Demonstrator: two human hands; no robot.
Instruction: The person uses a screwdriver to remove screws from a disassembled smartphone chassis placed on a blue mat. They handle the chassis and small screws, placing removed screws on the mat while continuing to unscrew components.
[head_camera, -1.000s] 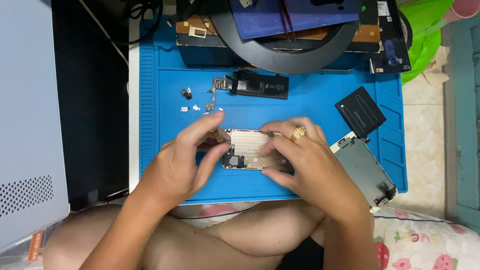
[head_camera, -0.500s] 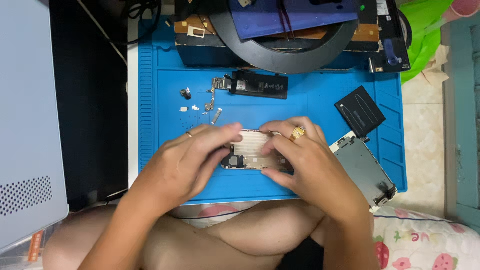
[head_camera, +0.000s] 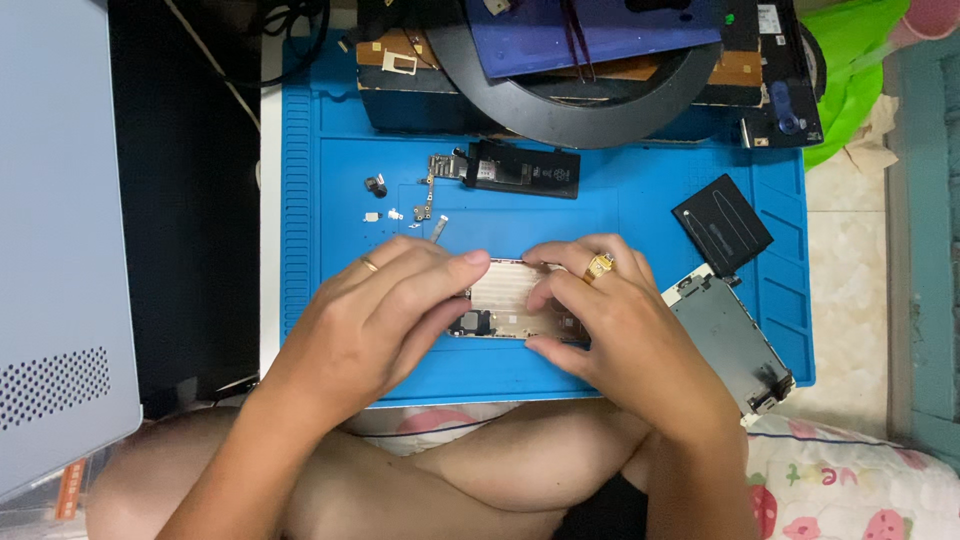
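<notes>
Phone chassis (head_camera: 505, 298), opened and gold-toned inside, lies flat near the middle of the blue mat (head_camera: 640, 215) on the desk. We see our left hand (head_camera: 385, 310) covering its left end, fingers curled over the far edge and thumb at the near side, clamped on it. Our right hand (head_camera: 625, 325) covers its right end, fingertips pressed to the exposed interior and thumb at the near edge, also closed on it. Only the strip between the two hands shows.

Counts: one chassis; one detached screen panel (head_camera: 730, 345) just right of the right hand, overhanging the near right corner of the mat; one black square pad (head_camera: 722, 224) far right; one black battery (head_camera: 525, 170) far of the hands; one ring light (head_camera: 575, 110) at the far edge. Small loose parts (head_camera: 400, 205) lie far left on the mat; we cannot count them reliably. One ring on each hand.
</notes>
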